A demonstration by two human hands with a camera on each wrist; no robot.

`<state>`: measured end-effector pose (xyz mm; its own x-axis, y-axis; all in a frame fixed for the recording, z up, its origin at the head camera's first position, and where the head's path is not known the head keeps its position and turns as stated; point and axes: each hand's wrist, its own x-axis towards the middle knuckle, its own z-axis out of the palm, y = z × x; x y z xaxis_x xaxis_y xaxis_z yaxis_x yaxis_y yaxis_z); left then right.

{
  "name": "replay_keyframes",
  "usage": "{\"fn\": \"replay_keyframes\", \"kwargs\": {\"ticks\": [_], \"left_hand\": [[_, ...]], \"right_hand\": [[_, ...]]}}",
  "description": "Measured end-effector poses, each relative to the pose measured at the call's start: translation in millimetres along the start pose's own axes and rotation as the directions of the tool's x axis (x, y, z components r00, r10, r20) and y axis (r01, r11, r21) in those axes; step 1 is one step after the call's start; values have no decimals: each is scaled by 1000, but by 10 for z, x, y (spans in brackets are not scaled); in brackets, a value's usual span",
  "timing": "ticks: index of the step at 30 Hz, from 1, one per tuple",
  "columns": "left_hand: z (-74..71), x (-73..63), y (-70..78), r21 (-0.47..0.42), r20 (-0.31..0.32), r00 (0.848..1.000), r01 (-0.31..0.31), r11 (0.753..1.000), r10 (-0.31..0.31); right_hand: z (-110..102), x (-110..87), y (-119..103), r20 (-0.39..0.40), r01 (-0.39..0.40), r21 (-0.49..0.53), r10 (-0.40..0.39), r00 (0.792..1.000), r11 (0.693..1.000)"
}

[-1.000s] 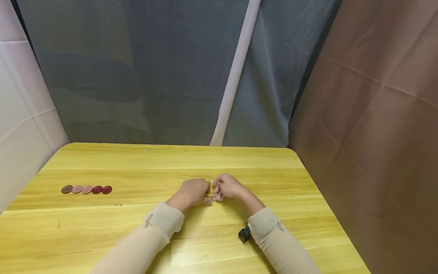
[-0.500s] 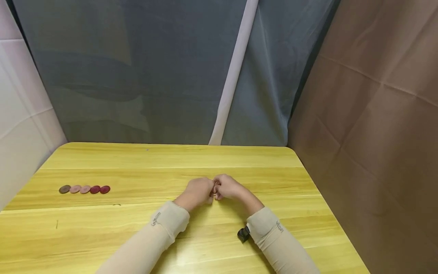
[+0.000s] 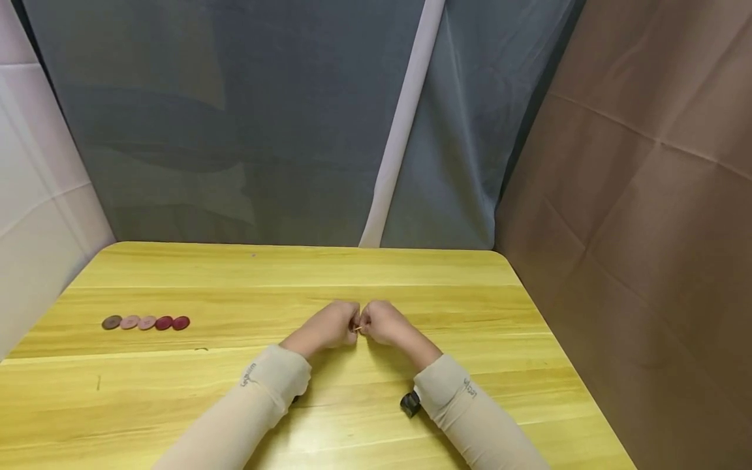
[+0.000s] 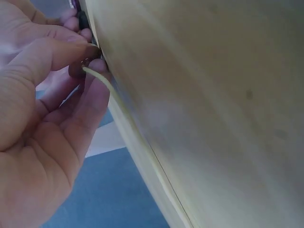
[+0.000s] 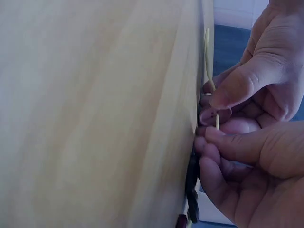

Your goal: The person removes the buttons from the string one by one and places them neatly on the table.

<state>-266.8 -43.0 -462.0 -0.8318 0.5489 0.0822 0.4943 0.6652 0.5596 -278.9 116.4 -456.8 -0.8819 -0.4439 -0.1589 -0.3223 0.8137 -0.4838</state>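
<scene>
Over the middle of the table, both hands work close together in the head view. My left hand [image 3: 331,324] pinches a brownish-pink button [image 5: 222,115] between thumb and fingers. A yellow cord [image 4: 128,116] passes through that button, and its long end trails away past the left hand. With thumb and fingertips, my right hand [image 3: 384,323] pinches a short piece of the cord on the button's other side. Dark buttons [image 5: 192,185] hang under the right hand in the right wrist view, a dark red button [image 5: 181,221] below them. The curled fingers hide part of the cord.
A row of several buttons lies on the wooden table [image 3: 205,405] at the left: a brown button [image 3: 111,322], pink ones [image 3: 129,322] and dark red ones [image 3: 181,323]. A black wrist camera [image 3: 410,405] sits at the right cuff. Cloth curtains [image 3: 235,130] surround the table.
The hands came together half a second ago and now stand slightly apart, with a short bit of cord between them. Both have shifted a little to the left.
</scene>
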Motion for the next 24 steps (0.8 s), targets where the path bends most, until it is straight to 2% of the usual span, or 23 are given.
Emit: {"fn": "replay_keyframes", "kwargs": {"ticks": [6,9,17,24], "left_hand": [[-46,-22,-18,-44,0,999,35,998,-35],[-73,-41,-20,-39,-9,1000,20,999,-20],[-108,-71,-37,-11,0,1000,27,1000,-27],[-111,-105,-105,-14,-22,1000,-16,1000,16]], "right_hand": [[-30,-30,-14,46,-72,96,68,997,993],[-39,-49,-18,70,-93,129,84,994,987],[-39,-72,-21,88,-99,152,86,992,984],[-33,-68,-24,106,-106,166,89,990,980]]}}
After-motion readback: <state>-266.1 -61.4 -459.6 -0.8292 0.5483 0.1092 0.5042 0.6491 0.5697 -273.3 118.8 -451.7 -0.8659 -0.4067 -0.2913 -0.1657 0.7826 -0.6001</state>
